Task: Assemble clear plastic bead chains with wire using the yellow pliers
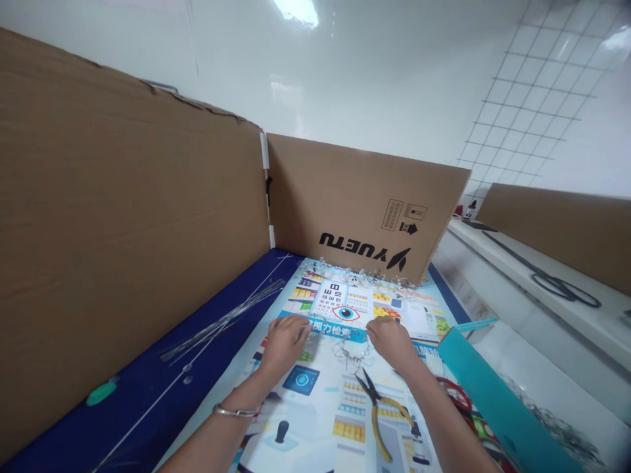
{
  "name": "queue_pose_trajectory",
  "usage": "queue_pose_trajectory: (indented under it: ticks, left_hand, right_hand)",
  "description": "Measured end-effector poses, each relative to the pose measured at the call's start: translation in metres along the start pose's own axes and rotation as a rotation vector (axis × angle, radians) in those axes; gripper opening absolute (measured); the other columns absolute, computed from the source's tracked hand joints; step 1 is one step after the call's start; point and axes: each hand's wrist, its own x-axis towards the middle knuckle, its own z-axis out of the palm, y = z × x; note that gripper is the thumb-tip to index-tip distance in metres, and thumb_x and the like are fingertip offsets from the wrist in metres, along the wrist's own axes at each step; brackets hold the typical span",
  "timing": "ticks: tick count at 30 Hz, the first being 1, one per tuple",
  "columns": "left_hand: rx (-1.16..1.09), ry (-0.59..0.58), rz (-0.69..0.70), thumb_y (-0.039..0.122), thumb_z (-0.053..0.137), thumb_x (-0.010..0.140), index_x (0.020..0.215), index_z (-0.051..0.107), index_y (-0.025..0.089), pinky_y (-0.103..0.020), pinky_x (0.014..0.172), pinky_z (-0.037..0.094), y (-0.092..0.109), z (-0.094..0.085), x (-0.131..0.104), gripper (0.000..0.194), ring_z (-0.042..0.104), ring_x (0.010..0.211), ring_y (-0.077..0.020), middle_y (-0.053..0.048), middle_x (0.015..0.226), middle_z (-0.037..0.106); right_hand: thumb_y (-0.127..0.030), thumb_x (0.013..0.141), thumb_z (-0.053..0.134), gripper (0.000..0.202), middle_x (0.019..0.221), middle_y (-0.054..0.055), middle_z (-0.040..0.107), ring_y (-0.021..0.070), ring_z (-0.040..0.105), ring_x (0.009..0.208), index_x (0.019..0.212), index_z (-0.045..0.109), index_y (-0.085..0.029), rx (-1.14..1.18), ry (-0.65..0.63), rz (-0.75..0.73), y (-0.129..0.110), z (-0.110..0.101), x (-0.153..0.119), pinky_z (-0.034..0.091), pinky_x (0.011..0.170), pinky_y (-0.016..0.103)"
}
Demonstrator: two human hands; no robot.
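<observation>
My left hand (288, 335) is closed in a pinch above the printed mat (315, 387), a bangle on its wrist. My right hand (389, 336) is also pinched, level with it a short way to the right. A thin wire, faint against the print, appears to run between the fingertips of both hands. Just below that gap lies a small piece of looped wire (353, 356). Pliers with yellow handles (378, 407) rest on the mat near my right forearm, jaws pointing away from me and slightly apart.
A bundle of straight wires (227, 318) lies on the blue surface at left. More looped wire pieces (369, 277) line the foot of the cardboard panel (355, 203). At right, a teal-sided box (497, 401) holds wire pieces. Scissors (562, 289) lie on a white ledge.
</observation>
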Motion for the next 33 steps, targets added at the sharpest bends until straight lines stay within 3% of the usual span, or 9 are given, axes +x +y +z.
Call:
queue_pose_trajectory:
  ticks: [9, 17, 22, 27, 33]
  left_hand:
    - [-0.177, 0.218, -0.131, 0.03, 0.044, 0.082, 0.091, 0.063, 0.02, -0.035, 0.084, 0.039, -0.018, -0.005, 0.007, 0.023, 0.056, 0.09, -0.0216, -0.006, 0.091, 0.064]
    - [-0.253, 0.324, -0.301, 0.031, 0.04, 0.085, 0.096, 0.059, 0.02, -0.031, 0.084, 0.041, -0.029, -0.008, 0.006, 0.025, 0.056, 0.093, -0.0192, -0.004, 0.096, 0.062]
    - [-0.289, 0.368, -0.359, 0.033, 0.038, 0.086, 0.098, 0.058, 0.018, -0.03, 0.081, 0.043, -0.033, -0.007, 0.005, 0.028, 0.056, 0.092, -0.0192, -0.005, 0.096, 0.062]
    - [-0.325, 0.348, -0.334, 0.032, 0.039, 0.085, 0.097, 0.058, 0.018, -0.031, 0.082, 0.043, -0.026, -0.007, 0.005, 0.026, 0.057, 0.089, -0.0183, -0.005, 0.095, 0.062]
    - [-0.357, 0.282, -0.265, 0.032, 0.041, 0.084, 0.096, 0.058, 0.018, -0.033, 0.085, 0.043, -0.016, -0.006, 0.005, 0.025, 0.056, 0.092, -0.0194, -0.006, 0.095, 0.061]
  right_hand:
    - [-0.034, 0.085, 0.049, 0.031, 0.111, 0.007, 0.052, 0.0174, 0.053, 0.094, 0.111, 0.05, -0.016, -0.193, -0.099, -0.122, -0.031, 0.014, 0.087, 0.045, 0.079, 0.038]
    - [-0.033, 0.085, 0.05, 0.033, 0.111, 0.008, 0.052, 0.0181, 0.053, 0.095, 0.112, 0.05, -0.015, -0.261, -0.219, -0.176, -0.056, 0.033, 0.123, 0.045, 0.079, 0.038]
    - [-0.034, 0.085, 0.049, 0.033, 0.111, 0.008, 0.052, 0.018, 0.053, 0.094, 0.112, 0.05, -0.015, -0.22, -0.216, -0.135, -0.053, 0.033, 0.13, 0.045, 0.079, 0.038]
    - [-0.034, 0.085, 0.049, 0.032, 0.11, 0.007, 0.052, 0.0172, 0.054, 0.092, 0.111, 0.05, -0.016, -0.116, -0.178, -0.04, -0.027, 0.02, 0.128, 0.046, 0.078, 0.038]
    - [-0.034, 0.086, 0.048, 0.031, 0.109, 0.007, 0.052, 0.0168, 0.054, 0.091, 0.111, 0.05, -0.016, 0.019, -0.085, 0.032, 0.001, 0.006, 0.089, 0.046, 0.077, 0.037]
